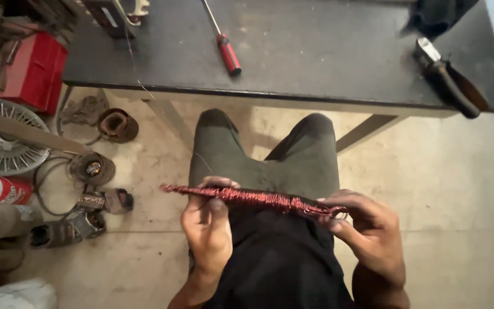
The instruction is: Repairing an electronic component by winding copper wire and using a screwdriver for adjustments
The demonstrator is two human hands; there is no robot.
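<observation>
Head view looks down at a seated person's lap. Left hand (207, 226) is closed around a long bundle of reddish copper wire (253, 198), thumb on top. Right hand (370, 229) pinches the bundle's other end between its fingertips. Ahead stands a dark desk (327, 51) carrying a red-handled screwdriver (227, 51) and pliers (450, 80). Motor parts (90, 169) and a fan guard (1, 143) lie on the concrete floor (453, 189).

Wire coil (258, 198): reddish copper. Counter (327, 51): dark grey. Screwdriver (228, 52) handle: red. Trousers (270, 160): apparently olive green.
</observation>
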